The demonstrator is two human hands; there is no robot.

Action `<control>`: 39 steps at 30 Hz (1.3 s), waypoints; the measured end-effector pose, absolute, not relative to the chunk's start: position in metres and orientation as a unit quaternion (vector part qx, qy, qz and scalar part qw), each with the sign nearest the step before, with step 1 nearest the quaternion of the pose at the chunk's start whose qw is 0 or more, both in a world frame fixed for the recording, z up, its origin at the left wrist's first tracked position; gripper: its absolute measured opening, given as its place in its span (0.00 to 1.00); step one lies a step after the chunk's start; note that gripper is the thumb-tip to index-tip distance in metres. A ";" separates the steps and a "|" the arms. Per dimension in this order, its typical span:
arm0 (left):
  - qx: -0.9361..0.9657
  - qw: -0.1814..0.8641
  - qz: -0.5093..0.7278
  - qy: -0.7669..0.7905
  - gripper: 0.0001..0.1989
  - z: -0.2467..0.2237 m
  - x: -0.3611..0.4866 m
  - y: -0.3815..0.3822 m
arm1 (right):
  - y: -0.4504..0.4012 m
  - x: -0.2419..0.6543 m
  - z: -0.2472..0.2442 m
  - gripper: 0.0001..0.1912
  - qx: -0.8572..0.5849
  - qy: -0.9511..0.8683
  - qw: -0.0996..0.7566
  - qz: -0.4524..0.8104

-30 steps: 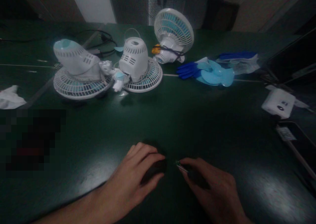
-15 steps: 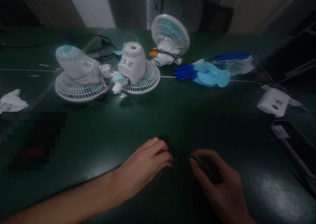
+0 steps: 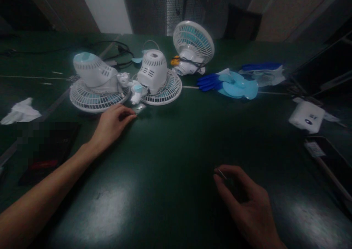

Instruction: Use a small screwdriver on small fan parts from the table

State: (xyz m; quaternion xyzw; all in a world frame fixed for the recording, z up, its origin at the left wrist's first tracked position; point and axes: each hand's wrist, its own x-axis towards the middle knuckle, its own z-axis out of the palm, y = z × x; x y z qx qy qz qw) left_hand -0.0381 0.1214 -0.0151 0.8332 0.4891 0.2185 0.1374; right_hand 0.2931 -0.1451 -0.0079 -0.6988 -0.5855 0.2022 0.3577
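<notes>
My left hand [image 3: 114,122] reaches to the near side of the fans, its thumb and fingertips pinched beside a small clear packet [image 3: 140,108] on the green table [image 3: 170,150]. Whether anything tiny is between those fingertips is too small to tell. At the lower right, my right hand [image 3: 244,201] pinches a thin metal pin [image 3: 222,173] between thumb and forefinger. Just beyond my left hand lies a white fan [image 3: 96,77], face down. Another face-down fan [image 3: 154,73] stands to its right, with small white parts [image 3: 136,89] between the two.
A third fan [image 3: 192,47] leans farther back. Right of it are blue gloves [image 3: 209,81] and light blue fan blades [image 3: 239,86]. A white box [image 3: 308,116] and a phone-like device [image 3: 330,161] lie at the right; a white cloth [image 3: 22,111] and dark object [image 3: 49,150] at the left.
My left hand has moved forward and left, from the middle of the table to the packet by the fans. My right hand keeps its pinch in nearly the same place. The view has shifted slightly.
</notes>
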 end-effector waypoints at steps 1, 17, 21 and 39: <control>0.829 0.129 0.227 0.494 0.13 -0.014 -0.040 0.123 | -0.145 0.293 -0.008 0.06 -0.700 -0.585 0.358 0.200; 0.743 0.122 0.279 0.596 0.15 -0.006 -0.063 0.082 | -0.144 0.292 -0.006 0.05 -0.703 -0.581 0.352 0.210; 0.735 0.132 0.256 0.614 0.17 0.001 -0.059 0.077 | -0.144 0.293 -0.006 0.05 -0.701 -0.577 0.359 0.216; 0.790 0.211 0.209 0.536 0.18 -0.004 -0.039 0.060 | -0.142 0.292 -0.005 0.07 -0.671 -0.614 0.361 0.205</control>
